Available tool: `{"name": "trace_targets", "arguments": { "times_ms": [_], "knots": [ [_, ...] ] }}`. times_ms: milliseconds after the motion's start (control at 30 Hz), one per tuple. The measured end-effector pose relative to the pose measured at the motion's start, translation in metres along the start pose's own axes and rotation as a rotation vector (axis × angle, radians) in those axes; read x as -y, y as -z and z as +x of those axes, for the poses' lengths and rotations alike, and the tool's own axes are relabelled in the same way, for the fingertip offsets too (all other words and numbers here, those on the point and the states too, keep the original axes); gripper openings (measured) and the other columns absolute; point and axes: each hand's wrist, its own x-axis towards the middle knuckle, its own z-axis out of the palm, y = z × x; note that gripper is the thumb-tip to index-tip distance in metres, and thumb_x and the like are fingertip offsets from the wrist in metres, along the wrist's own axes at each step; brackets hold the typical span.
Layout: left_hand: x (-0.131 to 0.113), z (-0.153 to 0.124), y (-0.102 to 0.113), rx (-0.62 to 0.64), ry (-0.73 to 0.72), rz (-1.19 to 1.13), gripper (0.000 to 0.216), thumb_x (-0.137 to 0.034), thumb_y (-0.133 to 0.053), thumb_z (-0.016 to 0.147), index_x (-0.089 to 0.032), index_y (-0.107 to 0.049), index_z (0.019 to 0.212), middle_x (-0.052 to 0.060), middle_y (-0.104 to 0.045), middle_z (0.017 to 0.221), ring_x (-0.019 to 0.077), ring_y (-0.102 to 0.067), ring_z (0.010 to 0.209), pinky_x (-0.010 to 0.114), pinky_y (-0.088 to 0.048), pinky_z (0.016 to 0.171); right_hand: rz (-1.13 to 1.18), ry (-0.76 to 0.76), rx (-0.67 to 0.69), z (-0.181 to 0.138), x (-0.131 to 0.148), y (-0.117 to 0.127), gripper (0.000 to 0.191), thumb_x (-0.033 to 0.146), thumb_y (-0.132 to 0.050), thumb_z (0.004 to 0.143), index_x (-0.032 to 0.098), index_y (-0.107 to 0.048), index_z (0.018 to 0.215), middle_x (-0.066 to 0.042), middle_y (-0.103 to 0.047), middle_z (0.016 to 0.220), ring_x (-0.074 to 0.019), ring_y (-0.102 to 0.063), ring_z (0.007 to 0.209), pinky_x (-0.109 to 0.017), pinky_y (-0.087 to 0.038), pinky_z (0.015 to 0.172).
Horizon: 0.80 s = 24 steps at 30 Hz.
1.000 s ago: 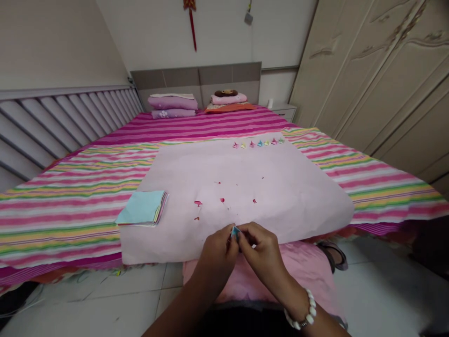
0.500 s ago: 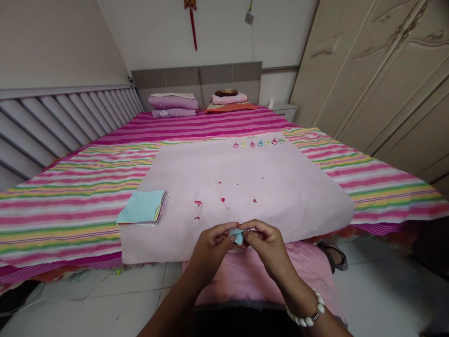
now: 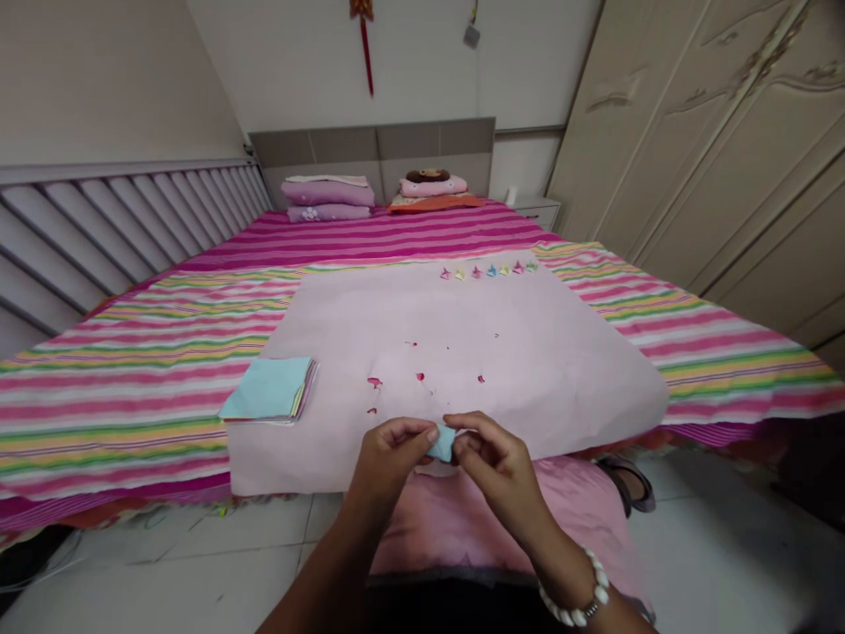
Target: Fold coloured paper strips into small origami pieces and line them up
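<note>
Blue paper (image 3: 444, 443) sits up between your two hands, over the near edge of the pale sheet (image 3: 561, 352), and it's already folded down small! Your left hand (image 3: 391, 453) pinches its left side, thumb on top; your right hand (image 3: 496, 458) has thumb and fingers pinching the right edge. Seven little folded pieces (image 3: 492, 271) line the far edge, looking finished; this one seems partway. Over to your left, a stack of flat sheets (image 3: 268, 388) lies unfolded.
</note>
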Motion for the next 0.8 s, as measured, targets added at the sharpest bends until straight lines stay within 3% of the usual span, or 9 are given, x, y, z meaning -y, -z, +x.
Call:
{"name": "trace_targets", "arguments": {
  "times_ms": [100, 267, 367, 467, 600, 800],
  "knots": [
    [0.004, 0.000, -0.004, -0.039, -0.034, -0.081, 0.030, -0.029, -0.079, 0.061, -0.013, -0.069, 0.083, 0.003, -0.071, 0.070, 0.0147, -0.065, 0.065, 0.026, -0.052, 0.062, 0.172, -0.201, -0.030, 0.000, 0.001, -0.002, 0.027, 0.033, -0.067, 0.078, 0.020, -0.063, 0.102, 0.000, -0.064, 0.076, -0.0144, -0.062, 0.063, -0.029, -0.050, 0.063],
    [0.008, 0.002, -0.010, -0.020, -0.088, -0.177, 0.052, -0.027, -0.077, 0.064, -0.014, -0.061, 0.111, 0.001, -0.069, 0.078, 0.0136, -0.065, 0.069, 0.025, -0.051, 0.064, 0.318, -0.339, -0.012, 0.002, -0.005, -0.008, 0.031, 0.037, -0.082, 0.062, 0.017, -0.063, 0.078, 0.002, -0.064, 0.062, -0.0135, -0.062, 0.056, -0.026, -0.049, 0.059],
    [0.008, 0.004, -0.008, -0.002, -0.111, -0.109, 0.044, -0.026, -0.076, 0.064, -0.014, -0.066, 0.105, 0.001, -0.068, 0.078, 0.0139, -0.064, 0.073, 0.025, -0.050, 0.070, 0.303, -0.356, -0.048, 0.004, -0.007, -0.005, 0.027, 0.037, -0.081, 0.064, 0.015, -0.067, 0.074, 0.000, -0.066, 0.058, -0.0129, -0.061, 0.055, -0.025, -0.048, 0.058],
    [0.006, 0.003, -0.004, 0.102, -0.158, 0.039, 0.023, -0.028, -0.071, 0.070, -0.014, -0.072, 0.089, 0.003, -0.069, 0.076, 0.0176, -0.064, 0.079, 0.029, -0.049, 0.075, 0.248, -0.319, -0.069, 0.007, -0.005, 0.001, 0.024, 0.035, -0.081, 0.064, 0.015, -0.070, 0.074, 0.001, -0.064, 0.057, -0.0110, -0.057, 0.053, -0.023, -0.044, 0.055],
    [0.002, 0.001, 0.002, 0.161, -0.310, 0.265, 0.014, -0.027, -0.064, 0.078, -0.016, -0.072, 0.077, 0.003, -0.067, 0.074, 0.0164, -0.059, 0.074, 0.027, -0.045, 0.069, 0.205, -0.273, -0.080, 0.009, 0.000, 0.005, 0.023, 0.032, -0.082, 0.062, 0.016, -0.071, 0.076, 0.002, -0.062, 0.059, -0.0100, -0.051, 0.053, -0.022, -0.040, 0.052],
    [0.002, -0.004, 0.000, 0.191, -0.400, 0.221, 0.015, -0.028, -0.062, 0.081, -0.016, -0.066, 0.072, 0.002, -0.062, 0.072, 0.0164, -0.056, 0.074, 0.027, -0.044, 0.070, 0.292, -0.208, -0.075, 0.007, 0.007, -0.001, 0.018, 0.030, -0.081, 0.063, 0.018, -0.069, 0.070, 0.001, -0.062, 0.063, -0.0117, -0.052, 0.059, -0.024, -0.042, 0.055]
  ]
}}
